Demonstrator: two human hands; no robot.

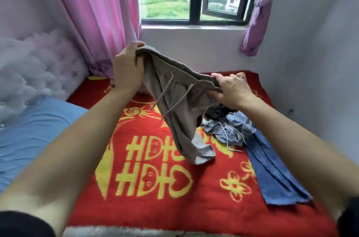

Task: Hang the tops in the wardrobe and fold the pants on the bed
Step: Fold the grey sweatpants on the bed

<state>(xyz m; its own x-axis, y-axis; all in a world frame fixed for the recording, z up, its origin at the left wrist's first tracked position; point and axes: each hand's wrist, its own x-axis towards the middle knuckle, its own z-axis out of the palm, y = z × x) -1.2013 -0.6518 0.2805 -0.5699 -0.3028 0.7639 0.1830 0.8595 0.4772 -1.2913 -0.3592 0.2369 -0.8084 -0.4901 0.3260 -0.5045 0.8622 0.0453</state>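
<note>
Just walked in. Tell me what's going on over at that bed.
A person is holding up grey pants by the waistband, with the left hand gripping one end and the right hand the other. The legs hang down towards the red blanket on the bed, not yet folded. To the right, a heap of clothes and blue jeans lie on the blanket.
</note>
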